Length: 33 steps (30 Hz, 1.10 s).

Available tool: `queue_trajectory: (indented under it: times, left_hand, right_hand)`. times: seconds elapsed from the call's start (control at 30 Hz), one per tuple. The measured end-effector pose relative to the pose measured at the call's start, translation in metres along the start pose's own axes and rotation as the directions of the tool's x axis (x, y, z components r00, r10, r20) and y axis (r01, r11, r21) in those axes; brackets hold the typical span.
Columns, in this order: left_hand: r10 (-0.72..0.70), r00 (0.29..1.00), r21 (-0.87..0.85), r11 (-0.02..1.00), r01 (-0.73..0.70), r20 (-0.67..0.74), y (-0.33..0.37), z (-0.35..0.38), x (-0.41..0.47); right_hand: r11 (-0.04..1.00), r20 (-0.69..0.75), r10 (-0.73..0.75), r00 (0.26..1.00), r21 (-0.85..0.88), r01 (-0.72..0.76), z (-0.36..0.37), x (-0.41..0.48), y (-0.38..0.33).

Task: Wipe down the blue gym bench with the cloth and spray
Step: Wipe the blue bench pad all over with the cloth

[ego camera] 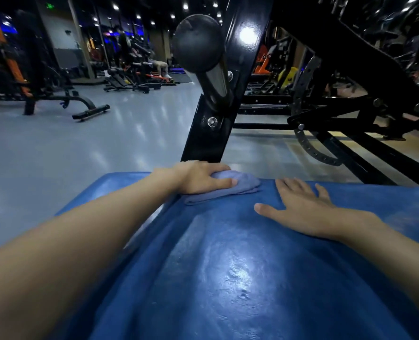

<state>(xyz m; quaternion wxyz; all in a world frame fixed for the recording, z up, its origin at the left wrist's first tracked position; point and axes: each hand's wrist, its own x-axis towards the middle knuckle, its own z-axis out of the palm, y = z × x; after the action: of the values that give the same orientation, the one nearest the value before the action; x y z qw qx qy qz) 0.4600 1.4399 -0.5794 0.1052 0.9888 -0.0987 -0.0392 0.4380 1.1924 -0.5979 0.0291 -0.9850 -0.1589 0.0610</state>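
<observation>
left hand clamps bunched cloth at far edge of blue bench; right hand flat, fingers spread. spray unseen. risk: cloth slipping over edge.

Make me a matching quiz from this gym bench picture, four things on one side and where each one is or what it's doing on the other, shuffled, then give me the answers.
Column one:
1. left hand
2. right hand
3. cloth
4. black knob

Column two:
A. bunched at the far edge of the blue bench
B. lying flat and open on the pad, holding nothing
C. on the end of a metal bar on the black frame, above the bench
D. closed over the cloth, pressing it down

Pairs: 1-D, 2-B, 3-A, 4-C
</observation>
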Motion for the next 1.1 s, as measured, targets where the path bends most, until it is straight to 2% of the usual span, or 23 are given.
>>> queue_trajectory:
  times: [0.07, 0.17, 0.27, 0.33, 0.43, 0.63, 0.73, 0.87, 1.0, 1.1]
  left_hand:
    - [-0.047, 0.999, 0.001, 0.999, 0.047, -0.006, -0.023, -0.003, -0.007]
    - [-0.065, 0.998, 0.019, 0.998, 0.066, -0.014, -0.029, -0.004, -0.005]
    - [-0.034, 0.996, 0.089, 0.995, 0.041, -0.077, -0.007, 0.003, 0.001]
    - [-0.026, 0.997, 0.043, 0.999, 0.029, -0.068, -0.007, 0.003, 0.002]
    - [-0.022, 1.0, -0.025, 0.999, 0.021, -0.014, -0.03, -0.001, -0.006]
    - [-0.138, 0.99, 0.03, 0.99, 0.138, 0.01, -0.098, -0.019, -0.039]
    - [-0.159, 0.987, 0.063, 0.985, 0.159, 0.005, -0.087, -0.017, -0.033]
    - [-0.106, 0.994, 0.034, 0.994, 0.106, -0.006, -0.063, -0.011, -0.024]
    - [-0.192, 0.981, -0.011, 0.981, 0.192, 0.006, -0.097, -0.016, -0.04]
    - [-0.299, 0.954, -0.012, 0.954, 0.299, -0.034, -0.122, -0.019, -0.049]
  right_hand:
    - [0.999, -0.019, -0.03, 0.999, -0.011, 0.03, -0.003, 0.003, -0.015]
    - [0.988, -0.025, -0.152, 0.988, 0.03, 0.152, 0.002, 0.007, -0.052]
    - [0.988, -0.017, -0.156, 0.988, 0.015, 0.156, 0.01, 0.009, -0.067]
    - [0.989, -0.001, -0.149, 0.989, 0.02, 0.149, 0.008, 0.009, -0.064]
    - [0.989, 0.035, -0.147, 0.989, 0.011, 0.146, 0.005, 0.008, -0.064]
    - [0.986, 0.031, -0.169, 0.985, 0.009, 0.168, 0.006, 0.007, -0.077]
    - [0.968, 0.043, -0.25, 0.967, 0.021, 0.249, 0.011, 0.003, -0.105]
    - [0.969, 0.05, -0.241, 0.969, -0.032, 0.243, 0.013, 0.005, -0.115]
    - [0.968, 0.085, -0.24, 0.967, -0.049, 0.244, 0.008, 0.003, -0.117]
    - [0.949, 0.066, -0.314, 0.947, -0.012, 0.315, 0.009, -0.003, -0.134]
